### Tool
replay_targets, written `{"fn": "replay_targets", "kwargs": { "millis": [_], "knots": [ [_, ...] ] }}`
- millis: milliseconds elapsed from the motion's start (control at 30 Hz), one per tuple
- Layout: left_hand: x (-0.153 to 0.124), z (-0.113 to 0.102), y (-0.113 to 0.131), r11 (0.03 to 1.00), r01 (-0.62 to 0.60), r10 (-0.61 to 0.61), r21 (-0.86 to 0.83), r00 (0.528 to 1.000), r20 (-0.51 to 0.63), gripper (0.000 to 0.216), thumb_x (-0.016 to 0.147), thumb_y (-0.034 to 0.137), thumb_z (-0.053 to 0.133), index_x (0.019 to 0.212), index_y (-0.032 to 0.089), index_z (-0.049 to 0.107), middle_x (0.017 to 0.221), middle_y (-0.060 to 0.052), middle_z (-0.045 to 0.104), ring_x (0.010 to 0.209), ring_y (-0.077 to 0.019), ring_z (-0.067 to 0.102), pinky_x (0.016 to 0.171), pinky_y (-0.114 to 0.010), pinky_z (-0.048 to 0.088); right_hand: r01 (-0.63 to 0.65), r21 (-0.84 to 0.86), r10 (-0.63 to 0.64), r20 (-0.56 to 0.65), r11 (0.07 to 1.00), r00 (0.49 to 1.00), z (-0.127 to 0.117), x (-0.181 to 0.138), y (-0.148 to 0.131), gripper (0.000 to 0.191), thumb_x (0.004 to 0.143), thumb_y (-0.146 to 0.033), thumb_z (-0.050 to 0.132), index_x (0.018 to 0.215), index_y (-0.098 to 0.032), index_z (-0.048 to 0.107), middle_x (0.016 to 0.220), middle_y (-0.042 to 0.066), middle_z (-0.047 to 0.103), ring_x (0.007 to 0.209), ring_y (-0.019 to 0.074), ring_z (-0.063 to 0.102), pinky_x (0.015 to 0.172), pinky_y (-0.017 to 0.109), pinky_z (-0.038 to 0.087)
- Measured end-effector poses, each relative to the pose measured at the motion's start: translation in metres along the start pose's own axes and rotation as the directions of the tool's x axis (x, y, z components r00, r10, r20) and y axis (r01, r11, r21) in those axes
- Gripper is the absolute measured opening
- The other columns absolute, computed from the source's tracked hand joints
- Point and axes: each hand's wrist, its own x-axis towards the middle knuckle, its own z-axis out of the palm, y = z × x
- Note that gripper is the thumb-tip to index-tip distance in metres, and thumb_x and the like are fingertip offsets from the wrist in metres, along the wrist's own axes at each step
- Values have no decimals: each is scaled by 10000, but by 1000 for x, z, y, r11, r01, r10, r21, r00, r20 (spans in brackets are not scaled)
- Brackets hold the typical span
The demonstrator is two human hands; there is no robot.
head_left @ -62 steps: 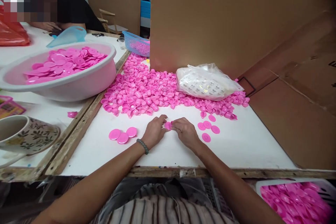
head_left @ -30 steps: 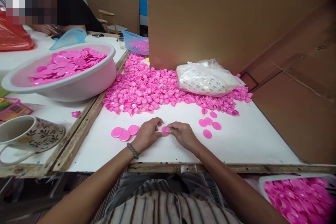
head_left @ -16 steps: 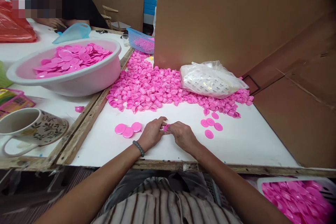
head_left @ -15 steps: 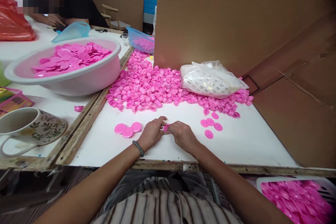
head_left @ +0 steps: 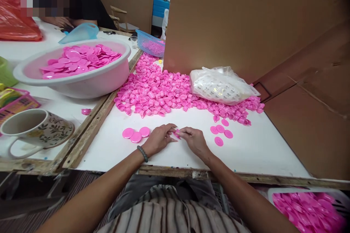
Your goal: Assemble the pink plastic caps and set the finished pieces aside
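My left hand (head_left: 160,139), with a beaded bracelet at the wrist, curves its fingers and thumb around one side of a small pink plastic piece (head_left: 177,134). From the other side, my right hand (head_left: 194,140) pinches the same piece. It is partly covered by fingers, so whether it is a cup or a disc is unclear. Left of my hands lie three pink plastic discs (head_left: 136,137), touching one another. Several flat pink discs (head_left: 218,141) are scattered to the right. Beyond both hands spreads a pile of small pink cups (head_left: 155,96).
A clear plastic bag (head_left: 221,87) rests on the pile before a cardboard wall (head_left: 246,18). On the left stand a basin (head_left: 90,89) of pink discs and a flowered mug (head_left: 41,131). A wooden strip (head_left: 90,131) edges the table. Someone leans at the far left.
The pink piece has tilted between my fingers, and my right hand has turned and shifted slightly right. The whole view has moved a little. The discs on the table lie as before.
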Motion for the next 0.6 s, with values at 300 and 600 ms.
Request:
{"fn": "replay_targets", "kwargs": {
  "millis": [300, 600],
  "knots": [
    [7, -10, 18, 852, 432, -387, -295, 900, 201, 288, 623, 292, 715, 801, 133, 553, 512, 14, 592, 460, -116, 547, 442, -202, 425, 132, -97, -124, 91, 986, 988, -10, -9, -12, 219, 848, -283, 506, 1033, -229, 608, 1020, 58, 603, 897, 170, 550, 766, 310, 446],
    [21, -10, 23, 695, 622, -564, -360, 783, 263, 285, 614, 166, 726, 746, 142, 475, 466, 8, 600, 429, -126, 576, 456, -218, 474, 278, -307, -213, 228, 910, 950, -11, 6, -3, 71, 761, -156, 624, 775, -217, 657, 707, 5, 588, 708, 136, 485, 606, 230, 372]
  ]
}}
